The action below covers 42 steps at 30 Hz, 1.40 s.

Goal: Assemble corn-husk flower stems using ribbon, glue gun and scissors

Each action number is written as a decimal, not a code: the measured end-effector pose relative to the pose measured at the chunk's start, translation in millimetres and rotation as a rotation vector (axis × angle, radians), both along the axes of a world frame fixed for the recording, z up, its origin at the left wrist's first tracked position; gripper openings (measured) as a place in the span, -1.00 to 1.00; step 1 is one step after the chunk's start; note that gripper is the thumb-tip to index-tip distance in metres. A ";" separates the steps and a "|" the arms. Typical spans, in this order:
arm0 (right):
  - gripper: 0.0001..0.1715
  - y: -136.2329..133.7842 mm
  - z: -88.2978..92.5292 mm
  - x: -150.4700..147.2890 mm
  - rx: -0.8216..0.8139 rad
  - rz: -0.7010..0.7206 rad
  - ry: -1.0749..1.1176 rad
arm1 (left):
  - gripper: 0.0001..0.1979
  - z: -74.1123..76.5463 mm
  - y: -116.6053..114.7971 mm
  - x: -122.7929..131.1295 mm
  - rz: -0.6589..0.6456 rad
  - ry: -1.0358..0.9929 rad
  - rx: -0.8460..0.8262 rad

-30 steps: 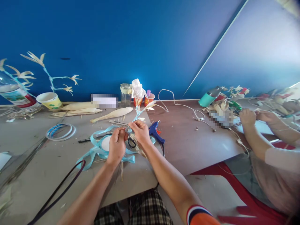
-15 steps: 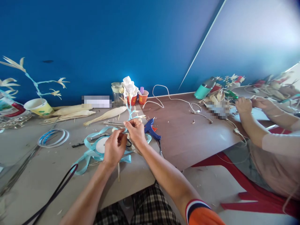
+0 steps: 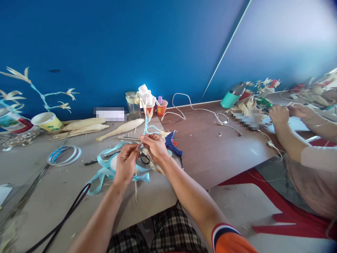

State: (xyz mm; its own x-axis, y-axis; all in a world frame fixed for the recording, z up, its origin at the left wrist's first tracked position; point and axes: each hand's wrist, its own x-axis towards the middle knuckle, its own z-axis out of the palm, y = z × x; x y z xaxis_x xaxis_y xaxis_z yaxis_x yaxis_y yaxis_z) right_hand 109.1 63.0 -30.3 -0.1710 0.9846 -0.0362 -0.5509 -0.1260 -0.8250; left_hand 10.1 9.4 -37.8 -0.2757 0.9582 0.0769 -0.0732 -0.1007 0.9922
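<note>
My right hand (image 3: 155,147) is closed round the base of a thin stem wrapped in light blue ribbon (image 3: 146,123), which stands up with pale husk leaves at its top. My left hand (image 3: 126,162) pinches the lower end of the same stem, just left of the right hand. Under both hands lie a loose light blue ribbon (image 3: 105,172) with its white spool, black-handled scissors (image 3: 144,159) and a blue glue gun (image 3: 172,144).
Dried corn husks (image 3: 121,128), ribbon rings (image 3: 63,155), a yellow cup (image 3: 47,121), a glass jar (image 3: 132,103) and red cups (image 3: 161,107) stand toward the blue wall. A black cord (image 3: 65,218) crosses the grey tabletop. Another person's hands (image 3: 279,114) work at the right.
The stem swung from leaning right to standing upright. My hands stayed together on its base, and the view shifted slightly.
</note>
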 end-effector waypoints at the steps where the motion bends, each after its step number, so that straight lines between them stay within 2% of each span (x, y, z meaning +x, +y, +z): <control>1: -0.69 0.0 0.2 -0.1 -0.006 -0.027 -0.018 | -0.89 1.6 -0.5 0.4 -0.001 0.031 -0.008; 5: -0.65 0.8 -0.5 -0.9 -0.007 -0.075 -0.109 | -0.85 5.0 -1.0 1.1 0.002 0.153 -0.020; 10: -0.61 2.2 -2.4 1.0 0.007 -0.054 -0.189 | -0.83 0.4 0.5 -0.3 -0.011 0.259 0.012; 19: -0.64 3.9 -3.9 2.6 0.009 -0.065 -0.265 | -0.80 -0.7 -0.2 -4.6 -0.052 0.542 0.074; 23: -0.63 4.3 -4.7 2.5 0.002 -0.047 -0.280 | -0.78 -1.3 0.6 -5.0 -0.064 0.530 0.059; 29: -0.60 5.2 -8.3 4.2 0.033 -0.043 -0.393 | -0.78 -0.9 1.9 -3.9 -0.134 0.423 -0.066; 35: -0.59 3.0 -4.0 8.0 0.076 -0.093 -0.513 | -0.72 5.4 -0.7 -3.4 -0.176 0.539 -0.061; 37: -0.58 2.4 -2.0 9.2 0.083 -0.113 -0.514 | -0.68 4.1 0.8 -6.8 -0.141 0.596 -0.056; 40: -0.58 2.0 -0.2 10.6 0.087 -0.136 -0.517 | -0.63 1.0 3.6 -12.1 -0.019 0.598 -0.033; 42: -0.57 1.9 0.3 10.9 0.083 -0.133 -0.542 | -0.67 -0.3 4.2 -13.4 0.059 0.626 -0.002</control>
State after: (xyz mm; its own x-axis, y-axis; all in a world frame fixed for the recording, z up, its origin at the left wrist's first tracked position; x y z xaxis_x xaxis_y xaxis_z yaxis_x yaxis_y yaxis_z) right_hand 119.9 64.9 -30.0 -0.0234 0.9997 -0.0053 -0.0525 -0.0065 -0.9986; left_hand -3.3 13.6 -38.0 -0.2316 0.9429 0.2395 0.5276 -0.0851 0.8452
